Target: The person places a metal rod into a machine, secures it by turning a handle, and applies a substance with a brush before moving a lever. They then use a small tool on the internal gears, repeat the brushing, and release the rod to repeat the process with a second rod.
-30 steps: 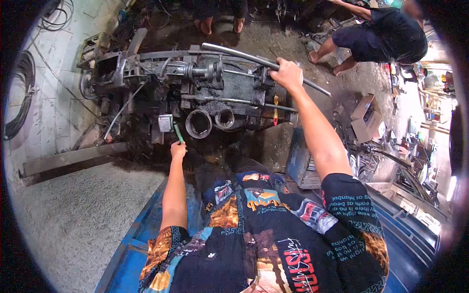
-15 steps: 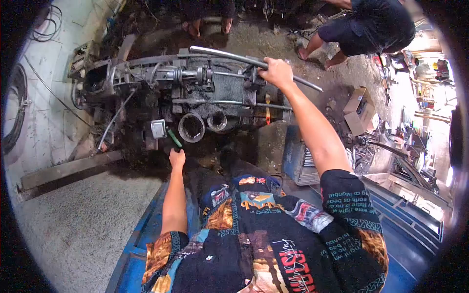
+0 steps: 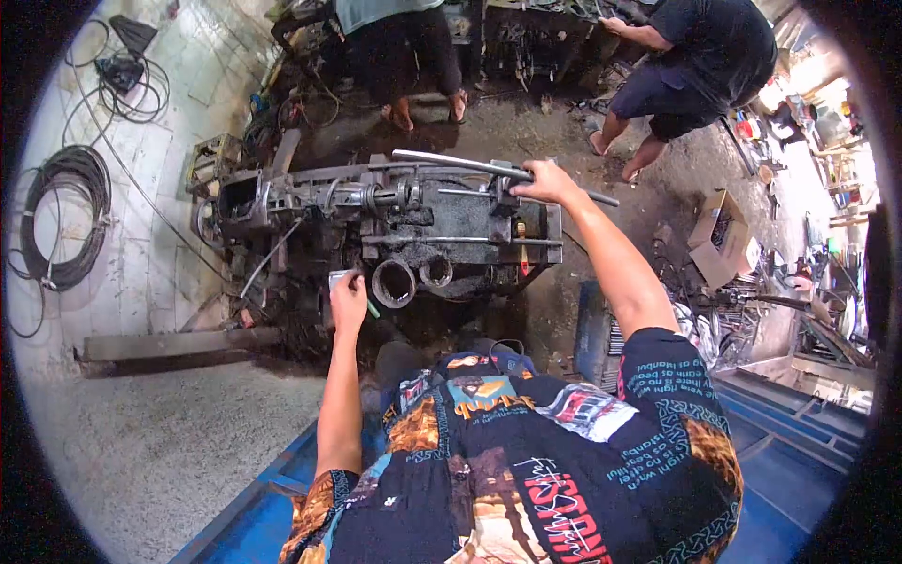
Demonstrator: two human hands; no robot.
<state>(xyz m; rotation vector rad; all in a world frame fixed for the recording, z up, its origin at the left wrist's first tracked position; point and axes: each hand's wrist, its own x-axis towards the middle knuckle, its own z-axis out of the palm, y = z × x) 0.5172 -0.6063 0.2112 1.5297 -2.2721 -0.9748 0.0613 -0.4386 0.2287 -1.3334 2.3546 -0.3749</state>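
My right hand (image 3: 545,181) is closed around a long metal rod (image 3: 451,162), which lies slantwise over the far side of a greasy machine (image 3: 442,211). Over at the near left of that machine, my left hand (image 3: 349,299) has its fingers curled in front of a small square pale metal piece (image 3: 335,276), mostly covering it. A green handle (image 3: 374,309) sticks out just right of this hand; whether the fingers grip either one is hidden. Two open round pipe ends (image 3: 394,283) face up beside it. A brush with a yellow and red handle (image 3: 523,254) rests at the machine's right end.
Two people (image 3: 695,66) stand beyond the machine, one bending at the right. A cardboard box (image 3: 722,235) with small parts sits on the right floor. Coiled black hose (image 3: 66,216) lies at left, and a beam (image 3: 178,344) borders the concrete slab.
My left hand has moved forward from the end of the green handle to the square piece. My right hand stays on the rod. The view has shifted, showing more of the far side.
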